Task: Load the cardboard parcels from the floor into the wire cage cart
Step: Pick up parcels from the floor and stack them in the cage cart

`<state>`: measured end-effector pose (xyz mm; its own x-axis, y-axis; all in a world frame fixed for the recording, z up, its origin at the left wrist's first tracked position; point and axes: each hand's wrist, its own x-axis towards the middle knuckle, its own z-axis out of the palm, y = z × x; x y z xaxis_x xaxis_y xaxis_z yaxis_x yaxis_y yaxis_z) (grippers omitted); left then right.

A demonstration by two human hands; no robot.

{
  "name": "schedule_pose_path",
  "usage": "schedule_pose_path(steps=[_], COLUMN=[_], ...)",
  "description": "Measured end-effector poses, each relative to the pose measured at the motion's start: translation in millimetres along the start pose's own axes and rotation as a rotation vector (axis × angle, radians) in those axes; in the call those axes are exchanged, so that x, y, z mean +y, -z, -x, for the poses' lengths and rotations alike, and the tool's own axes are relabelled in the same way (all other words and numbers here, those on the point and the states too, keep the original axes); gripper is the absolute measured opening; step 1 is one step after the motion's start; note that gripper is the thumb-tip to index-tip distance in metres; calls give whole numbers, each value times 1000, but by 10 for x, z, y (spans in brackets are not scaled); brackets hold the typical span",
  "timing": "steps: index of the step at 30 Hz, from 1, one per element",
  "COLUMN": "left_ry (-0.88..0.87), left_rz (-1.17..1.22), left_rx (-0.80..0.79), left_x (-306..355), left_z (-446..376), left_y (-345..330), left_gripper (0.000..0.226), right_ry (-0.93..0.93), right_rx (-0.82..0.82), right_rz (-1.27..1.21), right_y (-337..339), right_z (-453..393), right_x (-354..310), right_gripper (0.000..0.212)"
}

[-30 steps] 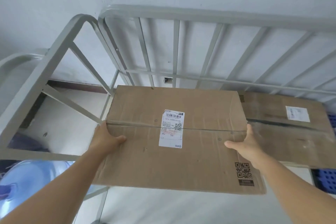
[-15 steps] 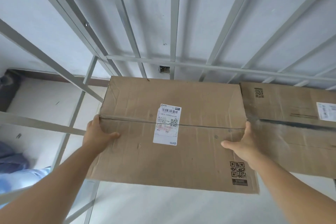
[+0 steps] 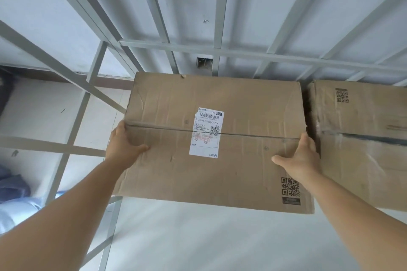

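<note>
I see the gray cage cart (image 3: 167,44) bars framing the view. My left hand (image 3: 123,145) grips the left edge of the cardboard box (image 3: 220,94), thumb on top. White label (image 3: 207,132) sits mid-lid across the seam. My right hand (image 3: 301,160) clamps the right edge. Second box (image 3: 363,138) stands just beside, inside the cart.

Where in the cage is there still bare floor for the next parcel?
Bare floor runs along the near side, in front of the held parcel and bordered by the left bars. Crowded on the right: the right hand is squeezed between the held parcel and the second parcel. The left hand has open space.
</note>
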<state>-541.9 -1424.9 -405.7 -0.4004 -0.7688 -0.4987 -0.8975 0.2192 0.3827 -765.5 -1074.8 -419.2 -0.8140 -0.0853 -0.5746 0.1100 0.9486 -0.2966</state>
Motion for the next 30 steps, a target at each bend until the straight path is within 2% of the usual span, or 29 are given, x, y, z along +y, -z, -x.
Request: schedule_pose_path(steps=[4, 9, 12, 16, 18, 21, 25, 30], left_ry=[-69, -224, -355, -434, -471, -485, -534, -605], left_rz=[-20, -2, -253, -663, -793, -918, -975, -1006], left_rx=[-111, -348, -419, -493, -509, -484, -395, -366], left_x=[-18, 165, 110, -32, -77, -176, -190, 45], left_z=[-13, 201, 350, 596, 726, 792, 713, 470], left_y=[-159, -576, -777, -940, -1021, -1162, -1199, -1090], left_gripper=[103, 100, 106, 119, 130, 140, 132, 120], right_ry=[18, 259, 370, 429, 445, 439, 442, 423], right_rx=[-44, -175, -244, -419, -438, -370, -302, -295], right_rz=[33, 231, 385, 562, 614, 631, 615, 585], right_y=[-135, -329, -495, -791, -927, -1054, -1091, -1015], right_z=[80, 285, 423, 692, 797, 824, 783, 622], right_x=[71, 45, 56, 102, 127, 161, 133, -23], right_gripper=[109, 103, 107, 110, 111, 108, 105, 109])
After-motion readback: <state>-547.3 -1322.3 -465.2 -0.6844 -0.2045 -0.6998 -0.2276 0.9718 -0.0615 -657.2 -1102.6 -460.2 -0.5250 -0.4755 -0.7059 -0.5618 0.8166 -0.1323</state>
